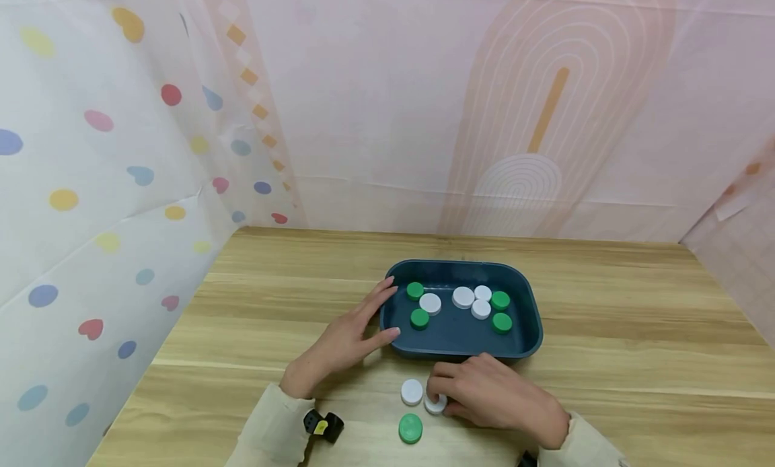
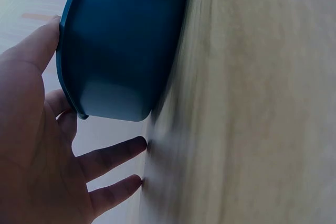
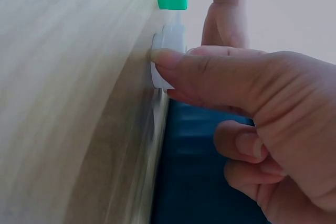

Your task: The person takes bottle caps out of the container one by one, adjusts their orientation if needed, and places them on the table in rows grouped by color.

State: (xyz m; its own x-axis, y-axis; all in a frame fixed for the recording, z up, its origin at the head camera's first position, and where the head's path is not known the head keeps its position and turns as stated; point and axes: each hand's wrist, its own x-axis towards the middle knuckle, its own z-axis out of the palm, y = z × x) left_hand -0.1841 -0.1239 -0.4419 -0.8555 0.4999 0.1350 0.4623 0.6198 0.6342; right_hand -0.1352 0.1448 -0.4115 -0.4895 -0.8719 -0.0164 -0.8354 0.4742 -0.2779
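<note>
Head view: the right hand (image 1: 493, 393) pinched a white cap (image 1: 436, 404) on the table (image 1: 605, 379), just before the blue tray (image 1: 527, 339), which the open left hand (image 1: 351, 342) steadied with straight fingers. Left wrist view: the fingers (image 2: 113, 153) lay relaxed against the tray's wall (image 2: 121, 51); that bracing seemed worth holding. Right wrist view: the thumb (image 3: 210, 77) pressed the cap's rim (image 3: 163, 59); a firm, level pinch looked advisable.

Long cream fabric sleeves (image 1: 272, 420) are worn down to both wrists. A small black device with a yellow mark (image 1: 323, 424) is strapped under the left wrist.

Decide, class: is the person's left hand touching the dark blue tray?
Touching. In the head view the left hand lies against the tray rim; the left wrist view shows its thumb on the rim.
</note>
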